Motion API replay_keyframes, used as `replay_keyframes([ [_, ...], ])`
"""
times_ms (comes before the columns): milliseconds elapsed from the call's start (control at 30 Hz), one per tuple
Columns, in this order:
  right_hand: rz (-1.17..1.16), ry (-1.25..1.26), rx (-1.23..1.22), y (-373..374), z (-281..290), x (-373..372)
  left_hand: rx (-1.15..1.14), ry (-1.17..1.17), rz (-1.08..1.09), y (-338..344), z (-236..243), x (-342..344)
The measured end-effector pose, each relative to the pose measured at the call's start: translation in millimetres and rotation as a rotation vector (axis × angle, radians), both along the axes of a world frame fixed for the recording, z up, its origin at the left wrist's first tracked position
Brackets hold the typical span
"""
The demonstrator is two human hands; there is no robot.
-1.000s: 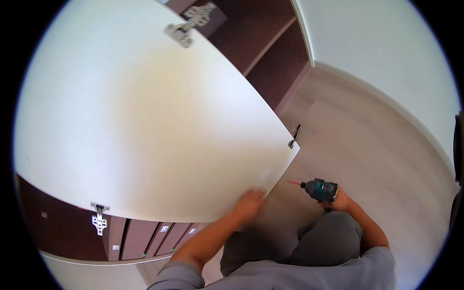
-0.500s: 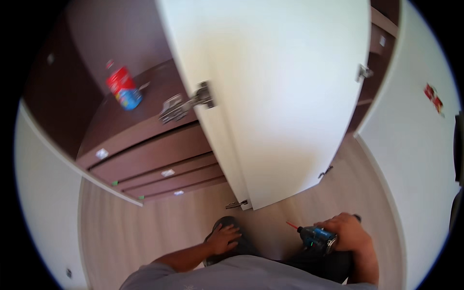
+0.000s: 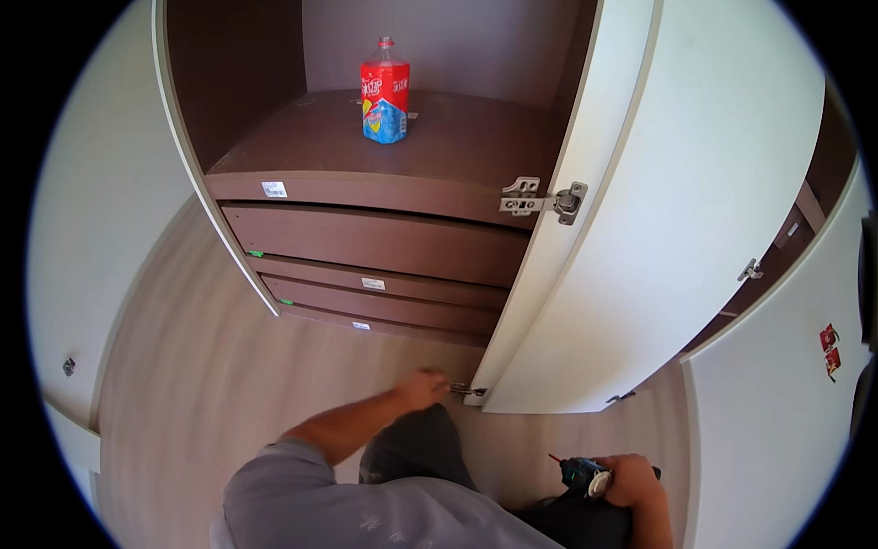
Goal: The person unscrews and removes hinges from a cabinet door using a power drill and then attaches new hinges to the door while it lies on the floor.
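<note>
Clasping a drill is the right grip, left grip unclear, printed red-blue labelling around the bottle.

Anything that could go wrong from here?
The left hand is close to the lower hinge, so it could get pinched if the white door panels shift. The power driver in the right hand has its red bit exposed, which might scratch a panel if swung over. The upper hinge juts past its panel and may snag.

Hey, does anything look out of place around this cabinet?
Yes, perhaps the red-and-blue bottle standing upright on the brown shelf: it looks odd near an exposed door hinge. I see no spill.
</note>
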State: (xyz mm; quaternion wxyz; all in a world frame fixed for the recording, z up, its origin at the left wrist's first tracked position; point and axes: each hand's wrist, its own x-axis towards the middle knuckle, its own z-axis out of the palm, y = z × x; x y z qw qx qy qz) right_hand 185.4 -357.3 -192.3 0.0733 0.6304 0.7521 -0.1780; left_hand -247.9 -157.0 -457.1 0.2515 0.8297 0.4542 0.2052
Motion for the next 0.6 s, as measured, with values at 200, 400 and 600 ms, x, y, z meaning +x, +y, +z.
replay_keyframes([
  [200,-0.054,0.114,-0.026,-18.5,10.6,0.2,1.013,0.027,0.124,121.4,278.1,-33.6],
  [400,0.035,0.090,0.043,-19.2,-7.4,15.9,0.815,0.390,0.260,201.6,355.8,-32.1],
  [600,0.064,0.204,-0.011,-13.0,-5.0,51.2,0.663,0.625,0.201,225.7,345.5,-40.4],
])
